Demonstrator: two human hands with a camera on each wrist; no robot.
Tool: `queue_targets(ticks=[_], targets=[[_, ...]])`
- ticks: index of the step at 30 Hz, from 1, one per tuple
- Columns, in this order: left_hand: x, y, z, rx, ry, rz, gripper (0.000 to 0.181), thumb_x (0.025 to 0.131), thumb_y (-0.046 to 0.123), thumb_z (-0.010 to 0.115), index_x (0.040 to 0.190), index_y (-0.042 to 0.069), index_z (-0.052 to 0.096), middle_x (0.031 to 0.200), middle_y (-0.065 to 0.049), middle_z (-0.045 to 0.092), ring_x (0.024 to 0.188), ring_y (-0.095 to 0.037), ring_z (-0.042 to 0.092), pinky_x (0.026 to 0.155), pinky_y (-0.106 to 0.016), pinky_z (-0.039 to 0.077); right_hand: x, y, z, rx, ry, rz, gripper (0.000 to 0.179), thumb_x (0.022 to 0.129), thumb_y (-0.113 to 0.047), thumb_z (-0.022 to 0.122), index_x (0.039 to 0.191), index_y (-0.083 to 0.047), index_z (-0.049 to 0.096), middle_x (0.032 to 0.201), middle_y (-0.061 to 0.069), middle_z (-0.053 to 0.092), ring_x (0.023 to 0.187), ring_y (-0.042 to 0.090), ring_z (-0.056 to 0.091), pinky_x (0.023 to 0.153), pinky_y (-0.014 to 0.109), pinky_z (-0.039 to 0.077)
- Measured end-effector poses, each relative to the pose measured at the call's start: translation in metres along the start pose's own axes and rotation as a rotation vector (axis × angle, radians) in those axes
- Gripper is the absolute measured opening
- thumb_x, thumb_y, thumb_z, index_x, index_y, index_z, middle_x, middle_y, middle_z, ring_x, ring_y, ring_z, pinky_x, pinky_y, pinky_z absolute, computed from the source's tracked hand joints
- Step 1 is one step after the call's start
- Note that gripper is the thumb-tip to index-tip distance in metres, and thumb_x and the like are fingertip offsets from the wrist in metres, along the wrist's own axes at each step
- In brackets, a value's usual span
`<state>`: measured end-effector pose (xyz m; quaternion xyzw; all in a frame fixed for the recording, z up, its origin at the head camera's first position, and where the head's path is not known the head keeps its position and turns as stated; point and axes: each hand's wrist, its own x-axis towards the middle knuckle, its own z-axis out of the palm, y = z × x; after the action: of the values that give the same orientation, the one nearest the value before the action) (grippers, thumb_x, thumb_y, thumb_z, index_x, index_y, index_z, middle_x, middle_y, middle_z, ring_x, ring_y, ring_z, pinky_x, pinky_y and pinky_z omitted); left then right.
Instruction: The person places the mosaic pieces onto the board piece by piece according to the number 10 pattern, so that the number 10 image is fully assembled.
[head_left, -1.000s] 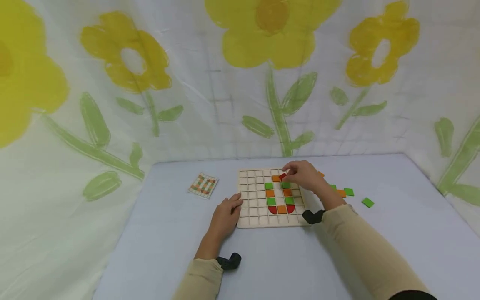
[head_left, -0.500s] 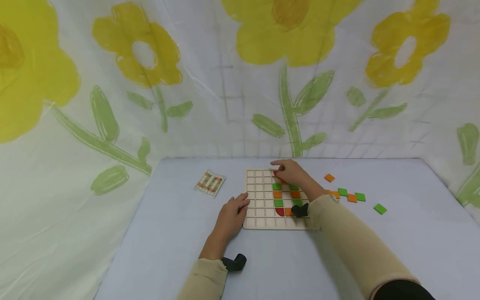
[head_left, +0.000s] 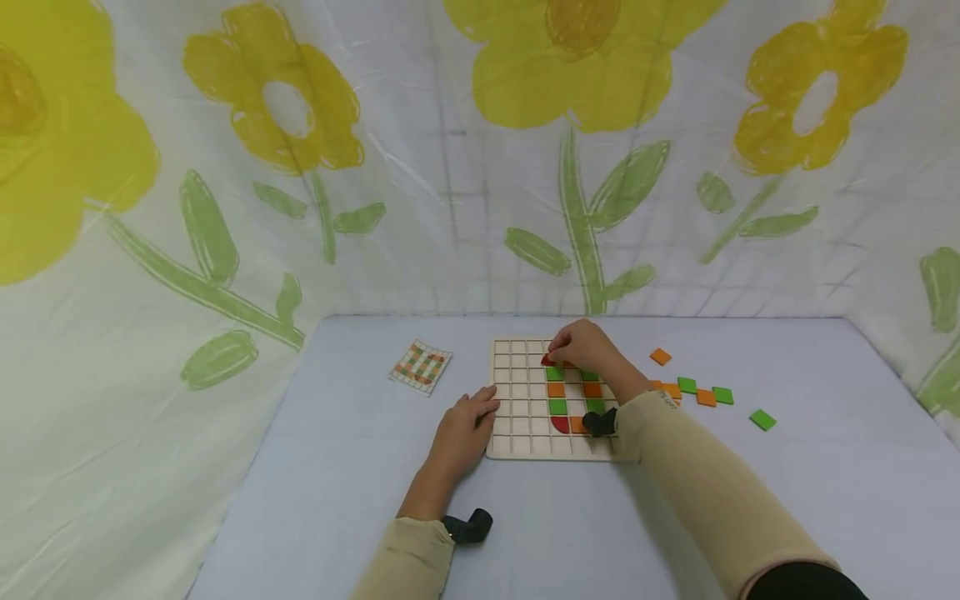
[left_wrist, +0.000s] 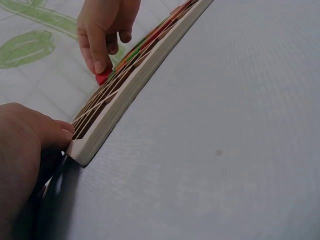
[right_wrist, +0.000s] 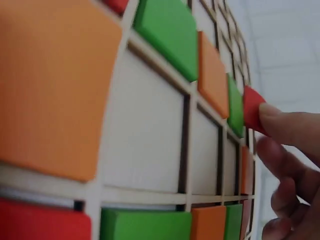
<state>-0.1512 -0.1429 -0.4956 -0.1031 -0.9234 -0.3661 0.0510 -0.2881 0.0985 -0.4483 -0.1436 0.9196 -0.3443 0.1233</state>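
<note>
A wooden grid board (head_left: 517,446) lies on the table, with green, orange and red tiles set in its cells as a ring. My right hand (head_left: 588,346) is over the board's far part and pinches a red tile (right_wrist: 253,107) with one rounded side between thumb and fingertips. In the right wrist view that tile sits at the cell beyond a green tile (right_wrist: 235,105), slightly tilted; whether it is fully seated I cannot tell. My left hand (head_left: 459,429) rests at the board's left edge, its fingertips touching the rim (left_wrist: 75,147).
A small pattern card (head_left: 422,367) with a coloured grid lies left of the board. To the right are several loose tiles, among them an orange one (head_left: 660,357) and a green one (head_left: 762,419). A flower-printed curtain (head_left: 420,167) hangs behind the table.
My right hand has carried the red tile leftward across the ring's far side, then slightly nearer to its far-left corner. The head view has shifted a little. My left hand stays at the board's edge.
</note>
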Motion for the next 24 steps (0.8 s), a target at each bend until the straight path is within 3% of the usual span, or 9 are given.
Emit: queue_targets(ticks=[5,9,12,15,19,24], targets=[[0.0,0.001,0.0,-0.015,-0.007,-0.018,0.028,0.097,0.011,0.06,0.123,0.006,0.069,0.144,0.0,0.054,0.136,-0.023,0.049,0.118,-0.047,0.034,0.001,0.002,-0.001,-0.049,-0.039,0.001,0.017,0.093,-0.019,0.066,0.103,-0.011,0.077,0.107,0.009,0.072,0.092,0.023,0.064,0.078,0.036,0.055],[0.001,0.0,0.0,-0.007,-0.007,-0.028,0.028,0.097,0.011,0.06,0.123,0.007,0.069,0.144,0.001,0.054,0.136,-0.023,0.049,0.118,-0.047,0.034,0.004,0.0,0.0,-0.108,-0.103,-0.062,0.02,0.095,-0.022,0.064,0.11,-0.014,0.076,0.115,0.01,0.068,0.099,0.026,0.062,0.085,0.042,0.054],[0.001,0.0,0.0,-0.001,-0.007,-0.025,0.028,0.097,0.011,0.06,0.123,0.007,0.069,0.144,0.001,0.054,0.136,-0.022,0.049,0.118,-0.046,0.034,0.004,-0.002,-0.001,-0.152,-0.136,-0.102,0.02,0.095,-0.025,0.066,0.109,-0.016,0.076,0.119,0.009,0.067,0.104,0.026,0.061,0.09,0.044,0.054],[0.001,-0.001,0.001,-0.005,-0.005,-0.021,0.028,0.097,0.011,0.06,0.123,0.007,0.069,0.144,0.001,0.054,0.136,-0.021,0.049,0.119,-0.046,0.034,0.003,-0.004,-0.002,-0.18,-0.15,-0.091,0.017,0.095,-0.022,0.066,0.106,-0.017,0.078,0.121,0.008,0.069,0.111,0.028,0.061,0.094,0.045,0.054],[0.001,0.0,0.001,-0.003,-0.01,-0.027,0.028,0.097,0.012,0.06,0.123,0.007,0.069,0.145,0.001,0.054,0.136,-0.021,0.048,0.119,-0.046,0.033,0.001,0.0,-0.006,-0.144,-0.147,-0.038,0.021,0.096,-0.02,0.064,0.113,-0.017,0.076,0.125,0.009,0.067,0.114,0.028,0.06,0.093,0.043,0.053],[0.0,0.001,-0.001,0.002,-0.007,-0.03,0.028,0.097,0.012,0.061,0.123,0.007,0.069,0.144,0.001,0.054,0.136,-0.023,0.049,0.118,-0.047,0.034,-0.009,0.021,-0.031,-0.113,-0.061,0.015,0.031,0.098,-0.026,0.061,0.126,-0.013,0.068,0.12,0.015,0.064,0.102,0.028,0.06,0.082,0.041,0.054]])
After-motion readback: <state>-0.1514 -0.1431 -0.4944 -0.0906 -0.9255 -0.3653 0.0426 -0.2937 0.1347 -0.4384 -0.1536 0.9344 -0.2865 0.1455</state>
